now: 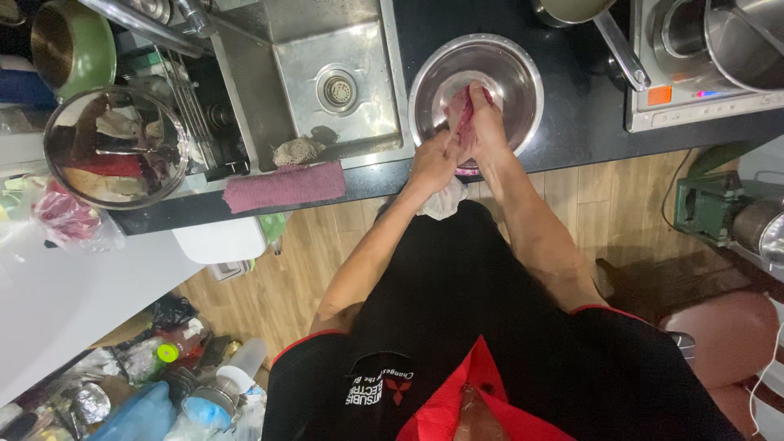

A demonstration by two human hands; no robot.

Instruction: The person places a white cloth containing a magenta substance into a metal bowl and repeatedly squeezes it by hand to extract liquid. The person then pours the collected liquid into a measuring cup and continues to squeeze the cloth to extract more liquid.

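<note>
A steel mixing bowl [506, 65] sits on the dark counter to the right of the sink. Over its near rim, both my hands close on a piece of red raw meat [464, 110]. My right hand [490, 131] grips the meat from the right and above. My left hand [433, 159] pinches the meat's lower end from the left. A white crumpled cloth or bag [445, 200] hangs just below my left wrist at the counter's edge.
A steel sink [335, 73] with a drain lies left of the bowl; a pink towel [284, 186] and a scrubber [298, 151] rest on its front edge. A glass lid [114, 147] and green pot [73, 45] stand far left. A cooker with pots [719, 49] is at right.
</note>
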